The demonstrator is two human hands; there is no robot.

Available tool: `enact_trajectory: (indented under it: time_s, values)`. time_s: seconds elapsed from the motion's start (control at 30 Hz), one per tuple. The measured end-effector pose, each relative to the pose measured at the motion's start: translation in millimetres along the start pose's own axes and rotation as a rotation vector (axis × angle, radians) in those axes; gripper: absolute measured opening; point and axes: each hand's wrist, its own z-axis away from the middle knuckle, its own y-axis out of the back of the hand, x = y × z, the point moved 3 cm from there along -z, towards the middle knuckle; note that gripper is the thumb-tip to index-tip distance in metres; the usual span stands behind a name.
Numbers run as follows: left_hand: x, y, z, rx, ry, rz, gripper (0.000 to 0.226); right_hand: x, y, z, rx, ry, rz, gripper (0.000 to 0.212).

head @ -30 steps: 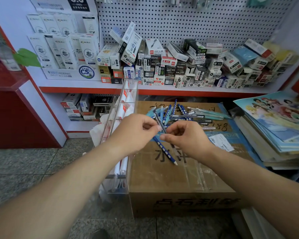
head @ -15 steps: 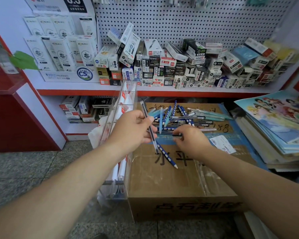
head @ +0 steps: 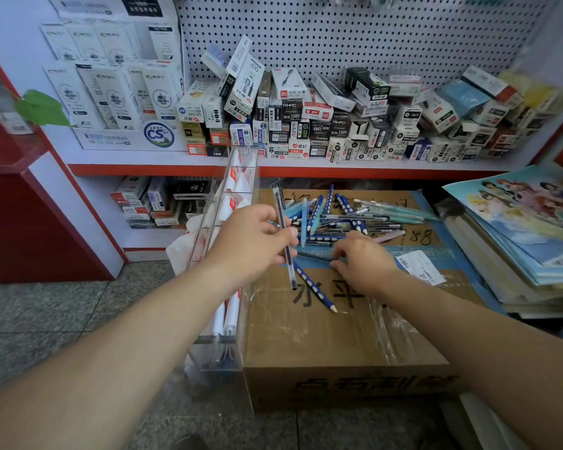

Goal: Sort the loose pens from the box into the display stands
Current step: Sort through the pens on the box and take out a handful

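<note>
Mid-sort, pick phase. My left hand pinches a slim dark pen, just beside the clear display stand. My right hand curls onto the loose pens atop the cardboard box; I can't tell if it grips one. Next: slot the held pen into a matching compartment.

A round blue badge on the white display carton reads "CS". On the shelf, a black box shows "1389", a white-blue box "GR-393", and a red-white box "2081". The cardboard box bears handwritten "水平" and "88".
</note>
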Motion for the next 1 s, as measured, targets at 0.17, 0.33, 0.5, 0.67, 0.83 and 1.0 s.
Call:
enact_trajectory:
  time_s: [0.17, 0.33, 0.5, 0.67, 0.83, 1.0]
  values:
    - [0.3, -1.7, 1.3, -0.009, -0.010, -0.039, 0.013, 0.5, 20.1, 15.3, 0.029, 0.054, -0.108, 0.004]
    - [0.7, -7.5, 3.5, 0.028, -0.069, -0.099, 0.009, -0.6, 55.4, 33.2, 0.152, -0.054, -0.732, 0.010]
    - [7.9, -23.9, 2.5, 0.061, -0.159, -0.171, 0.010, -2.0, 70.8, 42.9, 0.184, -0.051, -0.995, 0.044]
    - [6.5, -51.3, 1.4, -0.107, -0.054, -0.099, 0.015, -6.8, 76.8, 46.5, 0.184, -0.008, -0.999, 0.042]
    - [3.2, -69.4, 2.6, -0.224, 0.056, -0.024, 0.012, 1.7, 76.0, 45.5, 0.194, -0.032, -0.935, 0.032]
    - [-2.0, -74.3, -8.1, -0.132, 0.049, -0.062, 0.011, 54.1, 79.4, 29.2, 0.338, -0.174, -0.711, 0.011]
